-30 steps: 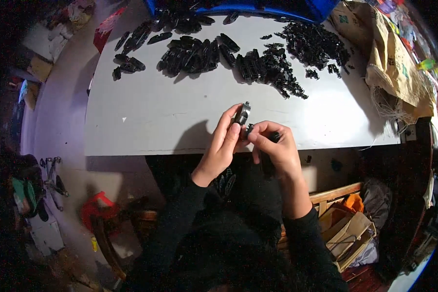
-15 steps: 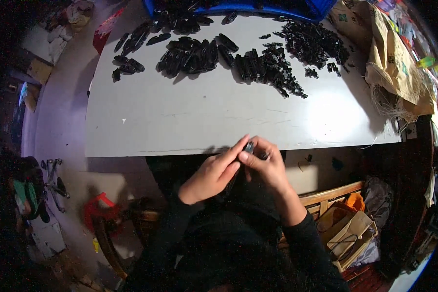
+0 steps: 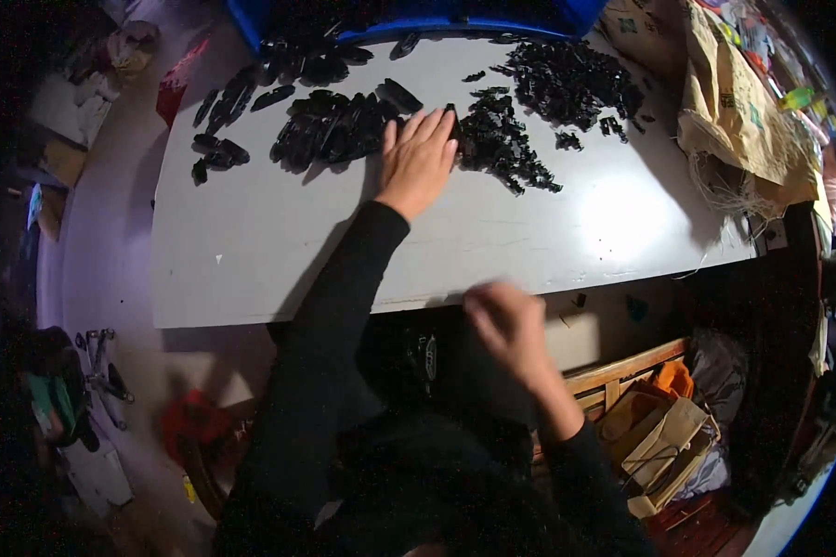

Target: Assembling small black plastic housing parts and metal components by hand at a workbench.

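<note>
1. The long black pieces lie in a loose heap on the far part of the tabletop, left of the left grip; the small black pieces lie tangled just to its right.
2. The left grip is palm down at the inner edges of both heaps, fingers stretched out and lightly spread; what lies under the palm is hidden.
3. The right grip hangs near the tabletop's near edge, fingers curled and blurred; I cannot tell whether it has hold of anything.
4. By their sheen, the long pieces look like hard plastic: probably light, stiff and somewhat slippery. Pinching one across its narrow middle should suit best.
5. The small pieces look knobbly and thinner, so perhaps easier to snap; a fingertip hold on one outlying end should avoid dragging neighbours.
</note>
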{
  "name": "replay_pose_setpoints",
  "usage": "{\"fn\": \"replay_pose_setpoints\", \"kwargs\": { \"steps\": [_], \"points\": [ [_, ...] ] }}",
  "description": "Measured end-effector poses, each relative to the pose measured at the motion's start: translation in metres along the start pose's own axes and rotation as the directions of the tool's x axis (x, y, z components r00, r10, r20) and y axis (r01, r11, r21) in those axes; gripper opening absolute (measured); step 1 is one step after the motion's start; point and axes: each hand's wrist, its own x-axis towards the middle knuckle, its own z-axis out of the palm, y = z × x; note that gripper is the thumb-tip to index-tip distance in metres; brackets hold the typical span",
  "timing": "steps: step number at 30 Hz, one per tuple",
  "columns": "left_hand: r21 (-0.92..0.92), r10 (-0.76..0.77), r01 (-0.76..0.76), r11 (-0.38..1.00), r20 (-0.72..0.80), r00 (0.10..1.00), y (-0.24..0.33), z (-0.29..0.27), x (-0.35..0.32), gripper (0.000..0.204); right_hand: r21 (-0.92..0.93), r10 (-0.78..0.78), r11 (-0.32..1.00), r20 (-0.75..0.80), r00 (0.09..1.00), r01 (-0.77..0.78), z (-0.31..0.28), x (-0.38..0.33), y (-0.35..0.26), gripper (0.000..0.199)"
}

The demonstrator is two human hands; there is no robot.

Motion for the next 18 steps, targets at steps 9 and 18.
{"fn": "replay_pose_setpoints", "kwargs": {
  "steps": [9,18],
  "points": [
    [-0.062,0.123,-0.112,0.992,0.206,0.971,0.004,-0.059,-0.073,0.043,-0.605,-0.029,0.778,-0.305,0.952,-0.170,-0.031,0.105,0.069,0.013],
    [0.000,0.225,-0.226,0.974,0.099,0.969,0.026,-0.056,-0.035,0.040,0.447,0.365,0.836,-0.021,0.931,-0.318,-0.034,0.070,0.046,0.013]
  ]
}}
